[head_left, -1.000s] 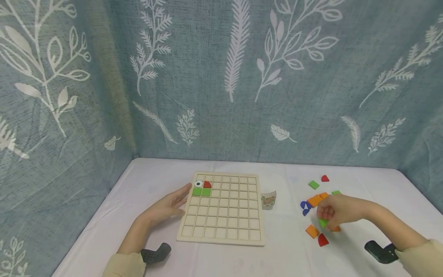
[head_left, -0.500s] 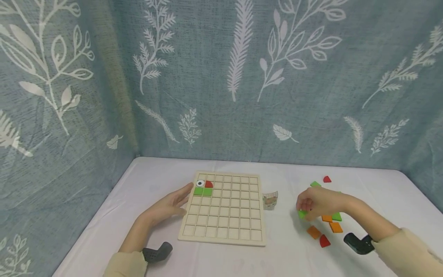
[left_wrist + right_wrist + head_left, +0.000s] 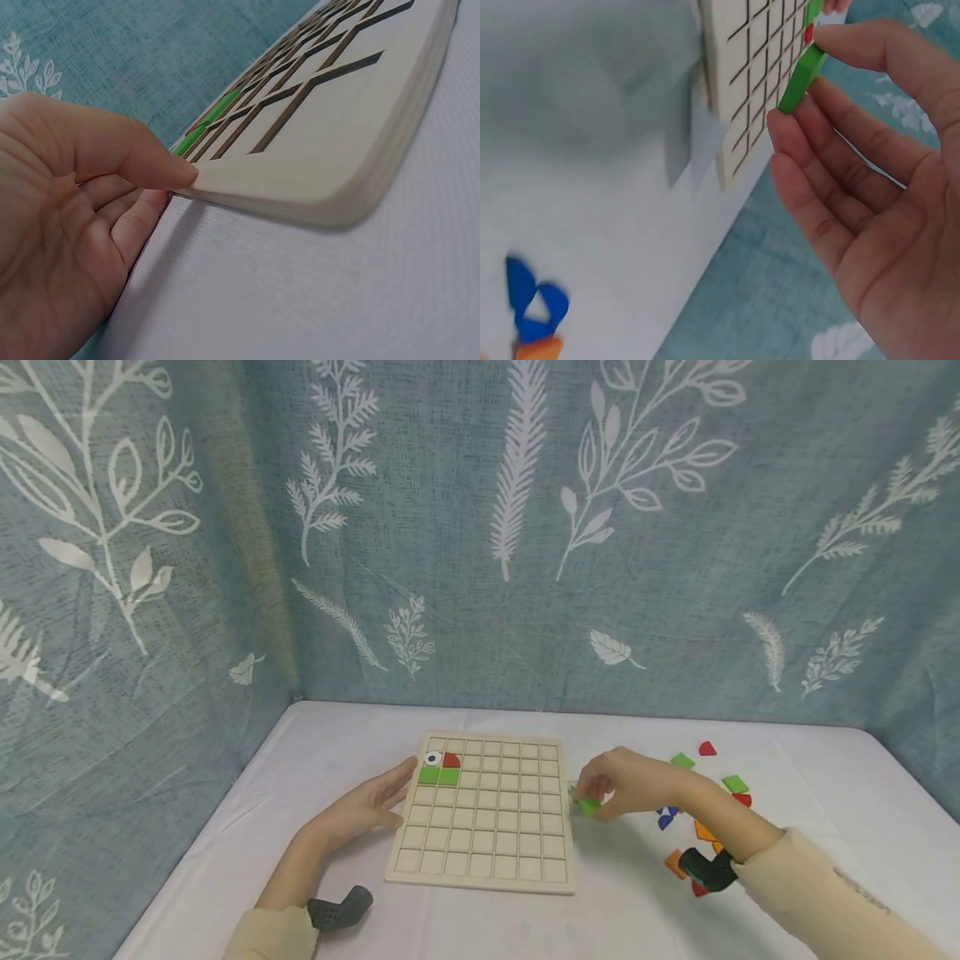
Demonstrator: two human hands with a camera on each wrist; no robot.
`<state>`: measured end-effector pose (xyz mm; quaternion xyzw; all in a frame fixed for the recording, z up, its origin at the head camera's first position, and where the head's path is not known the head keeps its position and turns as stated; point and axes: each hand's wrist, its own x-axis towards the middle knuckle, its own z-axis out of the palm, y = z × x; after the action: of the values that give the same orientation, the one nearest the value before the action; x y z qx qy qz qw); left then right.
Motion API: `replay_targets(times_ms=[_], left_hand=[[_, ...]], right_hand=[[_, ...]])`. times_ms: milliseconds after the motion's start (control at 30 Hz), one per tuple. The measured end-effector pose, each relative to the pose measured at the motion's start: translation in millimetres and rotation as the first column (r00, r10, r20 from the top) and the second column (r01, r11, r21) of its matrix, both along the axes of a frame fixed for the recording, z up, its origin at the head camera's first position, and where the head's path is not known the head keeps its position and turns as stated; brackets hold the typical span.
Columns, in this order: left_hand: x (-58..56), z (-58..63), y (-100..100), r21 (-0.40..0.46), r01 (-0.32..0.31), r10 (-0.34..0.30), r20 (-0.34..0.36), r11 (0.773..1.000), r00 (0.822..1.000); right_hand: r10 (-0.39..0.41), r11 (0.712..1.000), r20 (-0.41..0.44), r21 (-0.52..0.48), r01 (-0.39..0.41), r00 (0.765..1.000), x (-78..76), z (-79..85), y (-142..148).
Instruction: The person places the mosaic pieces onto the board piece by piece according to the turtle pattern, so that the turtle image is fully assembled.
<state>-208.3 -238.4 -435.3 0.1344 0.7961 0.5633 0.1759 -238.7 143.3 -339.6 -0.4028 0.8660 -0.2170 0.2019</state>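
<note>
A pale grid board (image 3: 485,883) lies on the table. At its top left sit an eye tile (image 3: 432,758), a red quarter-round tile (image 3: 452,761) and two green square tiles (image 3: 439,775). My left hand (image 3: 364,804) rests along the board's left edge with fingers loosely extended; in the left wrist view its thumb touches the rim. Just off the board's right edge, my right hand (image 3: 628,778) pinches a green tile (image 3: 801,79) between thumb and fingertips, raised above the table. A small picture card (image 3: 572,792) is mostly hidden behind that hand.
Loose tiles lie on the right of the table: green (image 3: 736,784), red (image 3: 707,748), orange (image 3: 705,832) and blue (image 3: 665,820). My right forearm passes over part of them. A patterned blue-grey curtain (image 3: 450,610) stands behind the white table (image 3: 360,731).
My right hand has carried the green tile leftward from the loose tiles to beside the board, and it now covers most of the card. My left hand has stayed at the board's edge.
</note>
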Motion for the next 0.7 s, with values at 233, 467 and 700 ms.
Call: replay_targets(times_ms=[233, 467, 700], left_hand=[[-0.3, -3.7, -1, 0.010, 0.009, -0.009, -0.003, 1.000, 1.000], [-0.4, -3.8, -3, -0.002, 0.009, -0.009, -0.005, 1.000, 1.000], [-0.7, -2.6, -2, -0.015, 0.014, -0.014, -0.006, 1.000, 1.000]], right_hand=[[0.034, 0.999, -0.019, -0.031, -0.035, 0.999, -4.8, -7.0, -29], [0.034, 0.998, -0.024, -0.048, -0.035, 0.999, -7.7, -18.0, -62], [0.024, 0.996, -0.026, -0.081, -0.026, 0.999, -11.7, -23.7, -96]])
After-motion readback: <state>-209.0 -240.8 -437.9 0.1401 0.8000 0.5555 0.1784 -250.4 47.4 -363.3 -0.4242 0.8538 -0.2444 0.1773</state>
